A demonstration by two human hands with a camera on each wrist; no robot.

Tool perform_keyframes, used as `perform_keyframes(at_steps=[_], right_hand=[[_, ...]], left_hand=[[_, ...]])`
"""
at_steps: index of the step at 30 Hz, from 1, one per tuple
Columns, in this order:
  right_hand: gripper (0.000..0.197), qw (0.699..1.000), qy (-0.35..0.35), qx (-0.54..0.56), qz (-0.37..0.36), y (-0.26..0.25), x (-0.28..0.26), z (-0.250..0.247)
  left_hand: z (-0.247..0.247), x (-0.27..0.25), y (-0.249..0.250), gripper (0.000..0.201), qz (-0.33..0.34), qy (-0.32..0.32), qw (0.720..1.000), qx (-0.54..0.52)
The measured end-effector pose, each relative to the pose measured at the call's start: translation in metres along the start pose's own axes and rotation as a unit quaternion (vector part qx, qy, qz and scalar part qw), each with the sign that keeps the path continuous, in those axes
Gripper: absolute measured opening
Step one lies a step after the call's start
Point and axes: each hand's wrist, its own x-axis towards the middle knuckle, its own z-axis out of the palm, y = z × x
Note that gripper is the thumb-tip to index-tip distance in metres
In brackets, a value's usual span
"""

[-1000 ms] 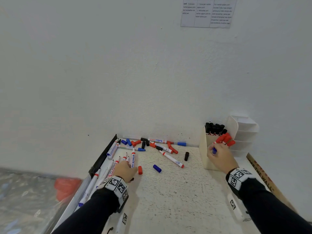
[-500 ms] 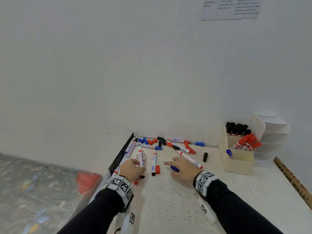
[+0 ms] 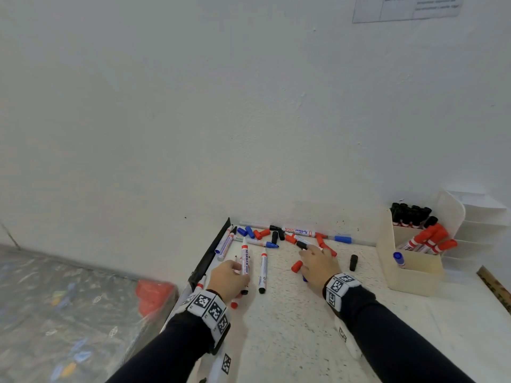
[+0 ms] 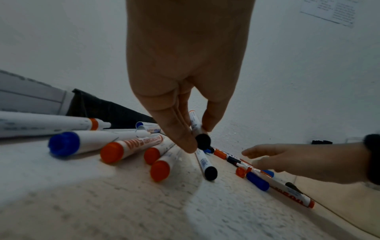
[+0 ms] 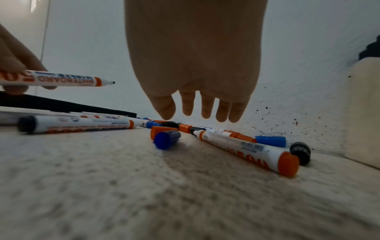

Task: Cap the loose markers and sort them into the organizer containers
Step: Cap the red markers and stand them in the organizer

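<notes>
A white speckled counter [image 3: 290, 341] meets a plain white wall, with a sheet of printed paper [image 3: 406, 8] taped high on the right. Along the counter's left edge runs a black strip [image 3: 210, 258], and several uncapped markers lie just beside it. The left hand [image 3: 228, 280] pinches an uncapped marker with a black end [image 3: 245, 258] between thumb and fingers [image 4: 179, 134], holding it off the counter; a second uncapped marker [image 3: 263, 269] lies just to its right. Behind them, against the wall, lies a scatter of loose markers and red, blue and black caps [image 3: 279, 234]. The right hand [image 3: 318, 265] hovers low over this scatter with its fingers [image 5: 205, 107] straight and slightly spread, holding nothing; a red cap [image 3: 297, 266] lies just left of it and a blue cap [image 5: 166, 139] sits under the palm. A black cap [image 3: 353, 262] stands apart to the right. At the far right, the cream organizer [image 3: 409, 275] holds black-capped markers [image 3: 409, 214] in its rear compartment, red-capped markers [image 3: 428, 240] leaning in the middle, and one blue-capped marker [image 3: 398, 258] in front.
</notes>
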Motion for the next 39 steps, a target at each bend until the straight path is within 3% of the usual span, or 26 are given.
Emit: perform_keyframes(at_steps=[4,8,13,17,21,25,29,32,36,39], right_hand=[[0.058,0.997,-0.043,0.056,0.007,0.003,0.026,-0.003],[0.06,0.999,-0.046,0.018,0.003,0.0,0.043,-0.003],[0.05,0.991,-0.059,-0.074,0.089,0.002,0.057,0.0],[0.046,0.99,-0.033,-0.034,0.134,0.006,0.06,0.004],[0.04,0.991,0.057,0.036,0.116,0.02,0.059,0.0],[0.033,0.995,0.041,0.023,0.091,0.032,0.054,-0.006],[0.021,0.993,0.076,0.048,0.071,0.037,0.053,-0.007],[0.013,0.98,0.112,0.153,0.067,0.038,0.047,-0.012],[0.011,0.94,0.173,0.294,0.029,0.035,0.035,-0.03],[0.012,0.946,0.16,0.283,-0.018,0.032,0.023,-0.036]], left_hand=[[0.006,0.004,0.007,0.034,0.008,-0.004,1.0,0.009],[0.01,0.01,0.009,0.037,0.021,-0.011,0.999,0.022],[0.014,0.018,0.012,0.036,0.019,-0.027,0.999,0.03],[0.018,0.024,0.015,0.036,0.022,-0.034,0.999,0.026],[0.022,0.024,0.018,0.035,0.018,-0.034,0.999,0.032],[0.026,0.022,0.02,0.035,0.017,-0.038,0.998,0.042],[0.029,0.019,0.021,0.035,0.02,-0.034,0.998,0.046],[0.03,0.016,0.021,0.036,0.021,-0.03,0.998,0.057],[0.033,0.011,0.024,0.035,0.046,-0.007,0.995,0.084],[0.035,0.004,0.026,0.035,0.064,0.003,0.993,0.104]])
